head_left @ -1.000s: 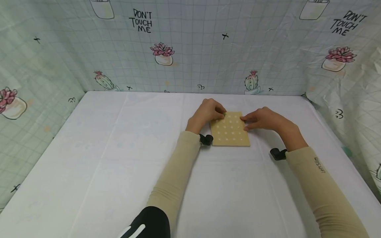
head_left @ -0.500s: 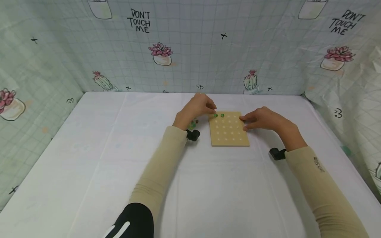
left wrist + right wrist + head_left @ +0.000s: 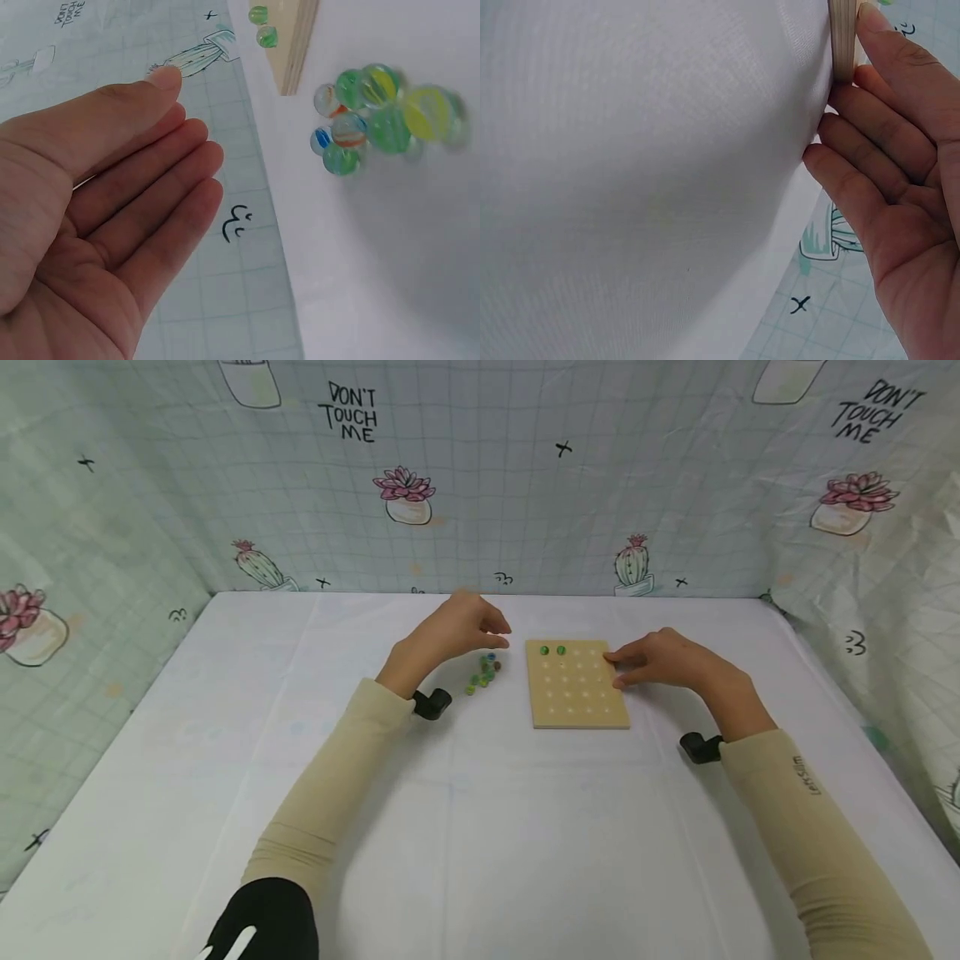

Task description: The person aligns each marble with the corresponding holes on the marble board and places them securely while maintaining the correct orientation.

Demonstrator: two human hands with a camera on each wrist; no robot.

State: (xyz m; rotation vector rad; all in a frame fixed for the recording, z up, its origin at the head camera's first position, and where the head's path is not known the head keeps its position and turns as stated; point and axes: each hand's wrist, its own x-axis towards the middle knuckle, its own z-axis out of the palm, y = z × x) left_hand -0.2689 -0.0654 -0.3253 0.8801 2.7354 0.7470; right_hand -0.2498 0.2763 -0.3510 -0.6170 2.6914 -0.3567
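Tan board (image 3: 581,697), 2 marbles (image 3: 561,650) atop, marble cluster (image 3: 389,129) beside

A table (image 3: 187,827) walled in by printed sheeting (image 3: 480,410)
Pale and grid-lined, the sheeting rises at the back, left and right, dotted with pink potted succulents (image 3: 404,485), striped cacti (image 3: 633,562) and black lettering (image 3: 351,412) reading "DON'T TOUCH ME"; on the right it hangs creased. The white cloth (image 3: 540,860) over the tabletop shows faint fold lines and a straight far edge, under soft light, with the left side tinged greenish
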